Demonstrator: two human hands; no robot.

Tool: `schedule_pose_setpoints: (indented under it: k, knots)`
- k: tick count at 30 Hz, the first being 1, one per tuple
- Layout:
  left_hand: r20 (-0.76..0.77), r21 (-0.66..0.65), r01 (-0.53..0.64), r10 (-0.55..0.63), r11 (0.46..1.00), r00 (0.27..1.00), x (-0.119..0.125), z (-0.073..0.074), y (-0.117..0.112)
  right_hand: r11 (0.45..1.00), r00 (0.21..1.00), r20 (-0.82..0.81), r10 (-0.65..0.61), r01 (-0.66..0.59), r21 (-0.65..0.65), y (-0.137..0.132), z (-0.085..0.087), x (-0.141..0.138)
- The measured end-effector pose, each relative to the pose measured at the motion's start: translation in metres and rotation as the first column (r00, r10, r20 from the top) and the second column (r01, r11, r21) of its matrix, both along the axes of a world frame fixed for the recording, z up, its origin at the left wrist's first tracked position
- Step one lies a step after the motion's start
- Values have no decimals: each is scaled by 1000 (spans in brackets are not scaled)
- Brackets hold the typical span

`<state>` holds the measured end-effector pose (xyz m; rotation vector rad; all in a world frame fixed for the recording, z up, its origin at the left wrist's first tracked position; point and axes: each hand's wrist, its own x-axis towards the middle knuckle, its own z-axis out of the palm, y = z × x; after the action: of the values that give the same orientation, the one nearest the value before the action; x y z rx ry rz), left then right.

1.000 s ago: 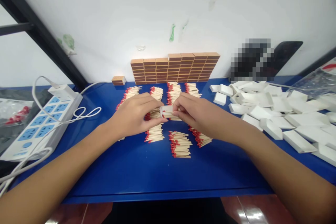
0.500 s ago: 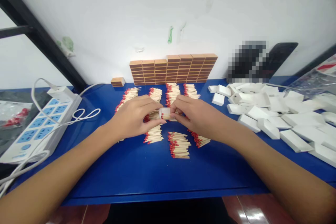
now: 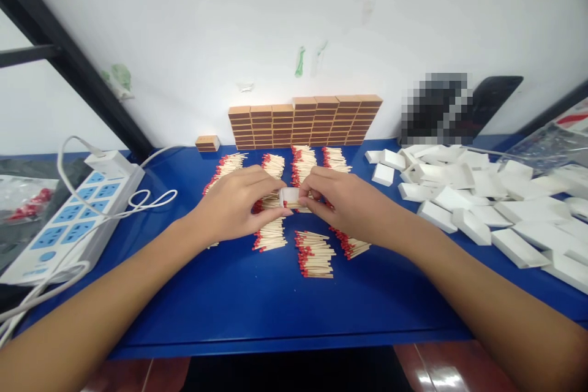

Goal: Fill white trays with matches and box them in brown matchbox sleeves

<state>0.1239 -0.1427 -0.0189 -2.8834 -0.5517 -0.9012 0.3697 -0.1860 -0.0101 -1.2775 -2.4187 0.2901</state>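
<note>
Holding tray (image 3: 291, 196) w/ L hand (image 3: 237, 201), R hand (image 3: 342, 199) alongside, matchbox (image 3: 207, 143) print illegible

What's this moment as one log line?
left hand: gripping white tray | right hand: at tray's other end | match piles: on blue table

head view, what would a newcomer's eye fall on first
Probably the red-tipped matches, laid in piles across the middle of the blue table, where the left hand and right hand meet at a small white tray. Behind them stands a stack of brown matchboxes. A jumbled heap of white trays spreads on the right.
</note>
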Motion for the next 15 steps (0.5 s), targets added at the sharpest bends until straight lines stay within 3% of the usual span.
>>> schedule_pose_setpoints:
  k: [5,11,15]
  knots:
    - [-6,41,-80,80,996,997,-6,-1,6,999,996,-83,36,-34,28,-1,7,5]
    - [-20,102,-123,126,987,992,-11,-1,11,943,990,65,127,-100,-318,-10,17,12]
    - [-30,124,-99,103,987,994,-10,-1,11,931,988,106,114,-69,-357,-10,16,12]
